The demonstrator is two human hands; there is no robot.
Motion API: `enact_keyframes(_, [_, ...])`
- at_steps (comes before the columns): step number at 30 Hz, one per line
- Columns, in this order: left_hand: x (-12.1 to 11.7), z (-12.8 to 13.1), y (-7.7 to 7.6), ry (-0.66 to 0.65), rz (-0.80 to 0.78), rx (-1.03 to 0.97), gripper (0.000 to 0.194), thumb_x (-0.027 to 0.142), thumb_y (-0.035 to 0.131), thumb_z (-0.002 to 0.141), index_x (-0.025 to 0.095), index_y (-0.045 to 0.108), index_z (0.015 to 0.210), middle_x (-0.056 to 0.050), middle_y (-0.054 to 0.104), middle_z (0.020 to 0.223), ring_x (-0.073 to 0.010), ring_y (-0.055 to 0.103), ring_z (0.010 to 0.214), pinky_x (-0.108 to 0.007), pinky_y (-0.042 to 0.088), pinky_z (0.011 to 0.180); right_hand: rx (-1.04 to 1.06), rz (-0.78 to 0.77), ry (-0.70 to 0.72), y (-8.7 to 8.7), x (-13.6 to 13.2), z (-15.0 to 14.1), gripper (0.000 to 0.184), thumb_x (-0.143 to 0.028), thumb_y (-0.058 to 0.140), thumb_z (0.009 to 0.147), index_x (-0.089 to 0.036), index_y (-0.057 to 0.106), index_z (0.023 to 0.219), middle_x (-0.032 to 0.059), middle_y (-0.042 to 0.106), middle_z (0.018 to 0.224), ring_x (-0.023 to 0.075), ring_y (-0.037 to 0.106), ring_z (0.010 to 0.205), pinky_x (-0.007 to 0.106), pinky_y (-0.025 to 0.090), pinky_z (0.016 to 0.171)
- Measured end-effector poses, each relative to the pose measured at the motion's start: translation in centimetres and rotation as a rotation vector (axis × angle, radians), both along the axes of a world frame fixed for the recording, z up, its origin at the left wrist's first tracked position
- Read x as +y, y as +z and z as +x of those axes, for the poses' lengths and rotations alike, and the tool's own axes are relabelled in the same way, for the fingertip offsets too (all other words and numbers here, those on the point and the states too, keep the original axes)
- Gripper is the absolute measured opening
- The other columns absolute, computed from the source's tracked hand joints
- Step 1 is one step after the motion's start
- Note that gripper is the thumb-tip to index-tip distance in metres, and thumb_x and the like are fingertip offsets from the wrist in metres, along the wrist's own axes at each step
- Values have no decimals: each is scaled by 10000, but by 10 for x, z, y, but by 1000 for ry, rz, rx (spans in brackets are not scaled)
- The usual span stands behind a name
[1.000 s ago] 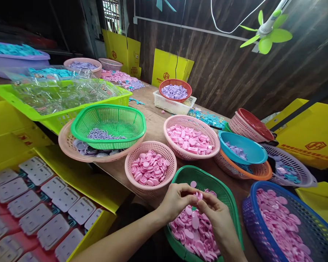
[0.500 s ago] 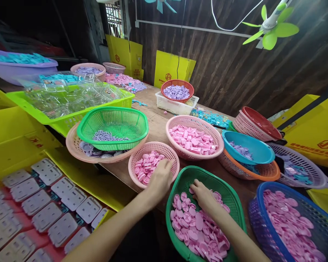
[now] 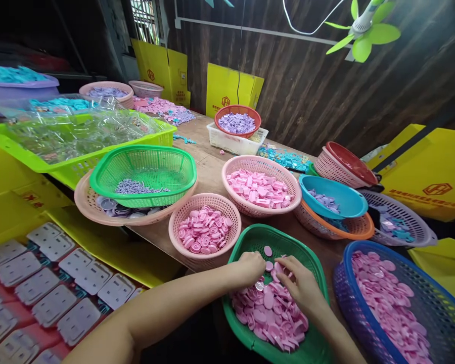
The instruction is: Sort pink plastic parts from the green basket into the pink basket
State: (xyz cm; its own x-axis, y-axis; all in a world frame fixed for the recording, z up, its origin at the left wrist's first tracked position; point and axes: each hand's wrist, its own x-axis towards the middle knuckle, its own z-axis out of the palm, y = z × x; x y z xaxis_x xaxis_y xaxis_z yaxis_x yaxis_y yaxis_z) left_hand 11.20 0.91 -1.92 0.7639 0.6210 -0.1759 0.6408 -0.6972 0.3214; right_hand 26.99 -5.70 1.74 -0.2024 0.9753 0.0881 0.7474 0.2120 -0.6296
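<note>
My left hand [image 3: 252,269] is over the left side of a deep green basket [image 3: 238,331], its fingers curled closed. Whatever they hold, if anything, is hidden. Inside the basket lies a heap of pink plastic oval pieces [image 3: 268,299]. My right hand [image 3: 299,280] reaches in from the right, thumb and fingers apart, fingertips at the pink pieces near the far part of the heap. Just behind my left hand stands a small pink basket [image 3: 173,241] filled with small round pink parts [image 3: 205,230].
A larger pink basket [image 3: 296,199] of pink blocks stands behind. On the right are a blue basket [image 3: 343,283] with pink pieces and a light-blue bowl [image 3: 358,205]. A green basket [image 3: 174,169] stands left. Printed cards [image 3: 38,285] fill a yellow box at lower left.
My left hand has moved from the small pink basket rightward into the green basket. My right hand remains in the green basket, its fingers now more spread. The view has shifted slightly.
</note>
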Motion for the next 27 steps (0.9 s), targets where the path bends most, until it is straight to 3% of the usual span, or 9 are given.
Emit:
enact_keyframes(6, [1, -2, 1, -13, -34, -50, 223, 186, 592, 696, 93, 605, 898, -159, 619, 871, -249, 606, 780, -292, 452, 626, 120, -102, -34, -5, -22, -6, 259, -311, 480, 820, -193, 607, 1013, 54, 603, 842, 188, 561, 729, 278, 440, 617])
enact_keyframes(9, [-3, -5, 8, 3, -57, -114, 171, 216, 595, 692, 121, 600, 834, -83, 625, 763, -198, 594, 706, -239, 405, 572, 190, -130, -33, -5, -29, -14, 254, -303, 493, 815, -189, 609, 1011, 47, 607, 829, 189, 558, 742, 284, 439, 658])
enact_keyframes(12, [-10, -10, 18, 87, -127, -307, 110, 214, 592, 674, 141, 585, 755, -14, 593, 662, -128, 536, 602, -198, 321, 495, 295, -121, -81, -1, -34, -22, 271, -302, 484, 824, -204, 591, 1054, 57, 612, 917, 202, 561, 838, 292, 442, 728])
enact_keyframes(15, [-17, -18, 30, 204, -249, -513, 90, 215, 572, 685, 140, 567, 733, 14, 561, 628, -96, 476, 562, -187, 281, 469, 407, -124, -146, 5, -37, -27, 294, -319, 492, 825, -219, 573, 1090, 66, 604, 996, 209, 561, 888, 294, 456, 750])
enact_keyframes(20, [-25, -31, 45, 221, -503, -744, 161, 292, 580, 718, 136, 553, 749, 9, 580, 683, -89, 493, 606, -182, 343, 538, 621, -228, -182, 11, -38, -30, 373, -399, 532, 792, -217, 572, 1115, 87, 576, 1117, 226, 566, 912, 289, 491, 697])
enact_keyframes(23, [-28, -35, 47, 269, -669, -864, 224, 333, 621, 693, 130, 535, 730, -4, 578, 674, -98, 512, 605, -193, 372, 546, 705, -307, -229, 12, -37, -29, 434, -437, 545, 778, -198, 562, 1140, 86, 618, 1030, 203, 586, 780, 295, 491, 666])
enact_keyframes(27, [-34, -36, 43, 328, -927, -1078, 317, 366, 679, 641, 139, 490, 757, -12, 586, 676, -131, 573, 631, -234, 437, 581, 726, -295, -306, 11, -37, -30, 428, -423, 564, 774, -208, 562, 1145, 57, 649, 902, 179, 578, 710, 302, 476, 702])
